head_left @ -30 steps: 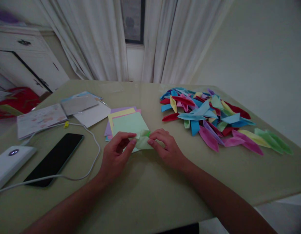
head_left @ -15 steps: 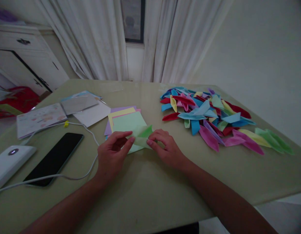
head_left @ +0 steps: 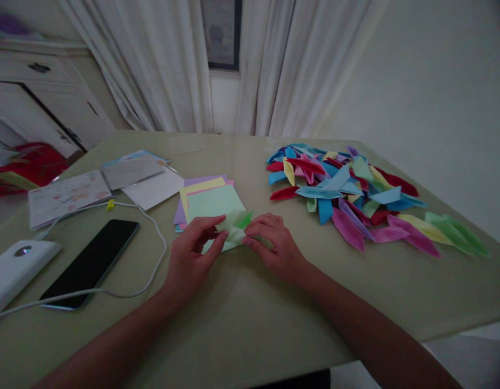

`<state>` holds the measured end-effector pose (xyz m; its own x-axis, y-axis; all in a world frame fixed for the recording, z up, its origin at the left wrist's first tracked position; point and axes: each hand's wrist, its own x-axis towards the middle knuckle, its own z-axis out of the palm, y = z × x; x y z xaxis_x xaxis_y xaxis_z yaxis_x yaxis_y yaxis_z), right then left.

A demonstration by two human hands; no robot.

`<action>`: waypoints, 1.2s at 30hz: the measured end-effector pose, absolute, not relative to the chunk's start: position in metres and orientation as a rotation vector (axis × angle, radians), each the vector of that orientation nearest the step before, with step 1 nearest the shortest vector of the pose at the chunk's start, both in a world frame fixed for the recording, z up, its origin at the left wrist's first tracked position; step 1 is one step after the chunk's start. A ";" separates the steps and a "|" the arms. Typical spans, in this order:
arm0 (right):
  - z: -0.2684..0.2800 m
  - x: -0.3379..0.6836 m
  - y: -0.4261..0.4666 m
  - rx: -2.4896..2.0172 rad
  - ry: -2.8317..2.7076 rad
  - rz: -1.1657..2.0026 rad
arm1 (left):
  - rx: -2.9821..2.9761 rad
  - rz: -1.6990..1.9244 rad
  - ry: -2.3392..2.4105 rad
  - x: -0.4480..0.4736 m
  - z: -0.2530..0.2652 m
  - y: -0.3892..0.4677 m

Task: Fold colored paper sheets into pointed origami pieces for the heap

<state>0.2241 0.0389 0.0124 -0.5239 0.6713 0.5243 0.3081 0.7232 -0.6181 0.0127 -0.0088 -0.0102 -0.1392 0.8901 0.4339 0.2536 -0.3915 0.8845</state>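
Between my two hands is a partly folded piece of light green paper (head_left: 235,226), with a brighter green flap showing at its right side. My left hand (head_left: 196,248) pinches its left edge between thumb and fingers. At the right edge, my right hand (head_left: 273,241) has thumb and fingertips closed on the paper. Just beneath and behind lies a stack of square coloured paper (head_left: 215,201), pale green on top, with yellow, pink and purple edges showing.
Folded paper pieces (head_left: 334,183) in many colours lie heaped at the right. To the left are a black phone (head_left: 93,265), a white power bank (head_left: 20,273), a white cable (head_left: 159,259), a patterned booklet (head_left: 69,197) and white sheets (head_left: 154,186). Curtains hang behind the table.
The folded paper between my hands has drawn slightly narrower, its green flap now smaller. My left hand has shifted a little to the right.
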 end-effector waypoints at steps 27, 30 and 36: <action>0.010 0.224 0.040 -0.697 -2.016 0.788 | 1.625 1.598 1.229 0.014 -0.012 -0.008; 0.011 0.224 0.040 -0.656 -2.035 0.817 | 1.531 1.584 1.097 0.016 -0.017 -0.008; 0.014 0.223 0.036 -0.718 -1.949 0.860 | 1.695 1.455 1.180 0.012 -0.019 -0.009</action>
